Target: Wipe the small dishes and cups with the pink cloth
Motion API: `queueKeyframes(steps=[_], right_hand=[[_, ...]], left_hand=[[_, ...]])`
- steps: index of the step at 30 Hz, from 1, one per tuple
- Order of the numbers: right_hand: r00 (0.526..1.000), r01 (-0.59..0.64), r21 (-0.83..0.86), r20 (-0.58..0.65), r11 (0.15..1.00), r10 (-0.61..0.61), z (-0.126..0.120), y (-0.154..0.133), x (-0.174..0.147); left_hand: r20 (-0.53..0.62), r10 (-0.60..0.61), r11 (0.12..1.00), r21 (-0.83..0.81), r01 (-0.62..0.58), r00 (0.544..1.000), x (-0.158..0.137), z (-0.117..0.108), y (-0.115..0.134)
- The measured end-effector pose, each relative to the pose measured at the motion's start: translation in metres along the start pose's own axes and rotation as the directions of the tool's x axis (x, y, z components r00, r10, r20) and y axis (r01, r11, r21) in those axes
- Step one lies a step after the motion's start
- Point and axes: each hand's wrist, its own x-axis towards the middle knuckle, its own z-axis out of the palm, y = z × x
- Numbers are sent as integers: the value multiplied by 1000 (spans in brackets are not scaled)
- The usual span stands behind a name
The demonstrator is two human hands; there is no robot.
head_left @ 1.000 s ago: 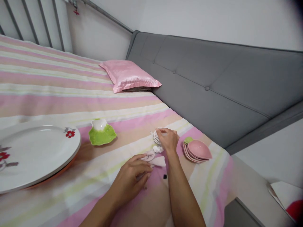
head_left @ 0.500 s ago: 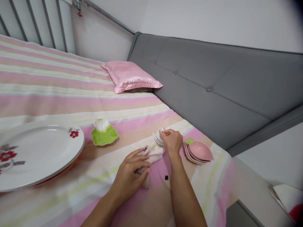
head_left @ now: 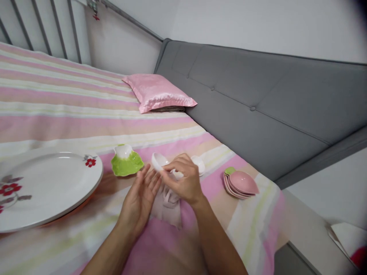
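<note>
My right hand [head_left: 185,177] pinches a white soup spoon [head_left: 158,161] and holds it up over the bed. Its rounded bowl points left, and my fingers hide part of the rest. Just below the spoon, my left hand [head_left: 140,200] is open, palm turned up, fingers stretched out. Between my two hands a crumpled pale pink cloth [head_left: 168,206] lies on the bedspread. More white spoons [head_left: 198,163] are stacked behind my right hand, partly covered by it. To the left of my fingertips sits a green and white leaf-shaped dish [head_left: 127,162].
Large white plates with red flowers [head_left: 54,183] are stacked at the left. A pile of pink strawberry-shaped dishes [head_left: 242,183] stands at the right, near the bed's edge. Farther back are a pink pillow [head_left: 159,91] and the grey headboard [head_left: 258,91].
My right hand has lifted a white spoon off the stack and brought it left. My left hand has let go of the cloth, shifted left and turned palm up.
</note>
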Motion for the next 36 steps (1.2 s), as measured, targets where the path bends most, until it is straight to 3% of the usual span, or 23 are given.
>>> queueKeyframes(steps=[2, 6, 9, 11, 13, 17, 25, 28, 31, 34, 36], right_hand=[[994, 15, 0, 111, 1000, -15, 16, -4, -6], [943, 48, 40, 329, 998, -59, 31, -7, -12], [950, 5, 80, 309, 997, -30, 25, -6, -9], [967, -91, 35, 243, 995, 80, 18, -3, -6], [954, -233, -62, 176, 970, 241, 13, 3, -5], [843, -427, -222, 252, 877, 474, 8, 14, -9], [613, -519, -511, 336, 685, 715, -11, 13, -8], [639, -538, -463, 321, 704, 699, -22, 13, -6], [705, -482, -287, 435, 828, 560, -33, 13, -6], [667, -407, -201, 601, 891, 440, -37, 14, -9], [629, -396, -294, 604, 870, 490, -36, 16, -10]], left_hand=[[17, -51, 994, -95, 52, 999, 0, 3, 6], [-65, -80, 980, -185, 67, 995, 1, 1, 11], [-88, -70, 983, -177, 54, 994, 4, -3, 10], [-112, -9, 988, -152, -8, 994, 5, -4, 8], [-142, 35, 994, -100, -49, 989, 5, -5, 6], [-216, 59, 998, -19, -65, 975, 6, -10, 3], [-226, 30, 1000, 8, -29, 974, 5, -10, 3], [-221, 27, 1000, 12, -25, 975, 5, -10, 3], [-221, 23, 1000, 5, -22, 975, 6, -11, 3], [-217, 21, 1000, 1, -21, 976, 6, -12, 3], [-209, 18, 1000, 2, -18, 978, 6, -12, 4]])
